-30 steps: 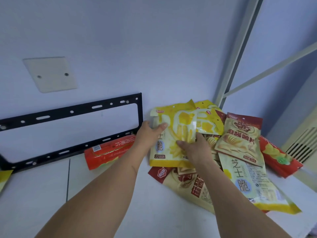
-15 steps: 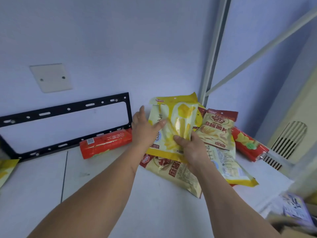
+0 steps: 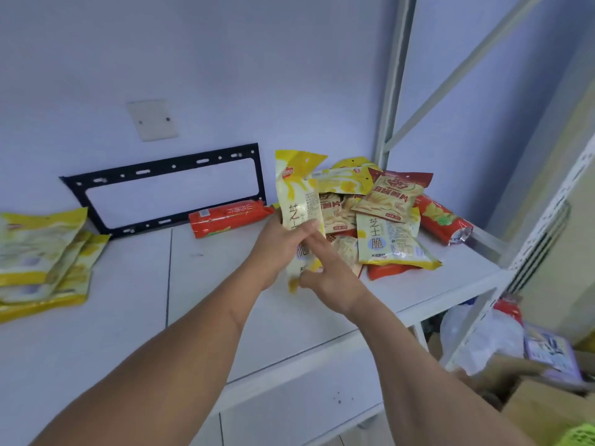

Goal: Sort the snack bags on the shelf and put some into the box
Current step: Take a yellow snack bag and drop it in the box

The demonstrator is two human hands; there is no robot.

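A yellow snack bag point(image 3: 297, 194) stands upright above the white shelf point(image 3: 199, 304), lifted clear of the pile. My left hand point(image 3: 277, 249) grips its lower half from the left. My right hand point(image 3: 325, 268) holds its bottom edge from the right, fingers pointing up along the bag. A mixed pile of yellow and red snack bags point(image 3: 383, 220) lies at the shelf's right end behind my hands. A stack of yellow bags point(image 3: 38, 259) sits at the far left. A cardboard box point(image 3: 547, 410) shows at the lower right, below the shelf.
A long red-orange pack point(image 3: 228, 217) lies against a black metal bracket point(image 3: 167, 191) leaning on the wall. Another red pack point(image 3: 444, 220) lies at the pile's right. A grey shelf post point(image 3: 391, 91) rises behind the pile. Plastic bags and clutter point(image 3: 489, 336) sit below right.
The yellow bag has been raised off the pile and turned edge-on, both hands moving toward me. The view swung left and back, showing the stack of yellow bags at left.
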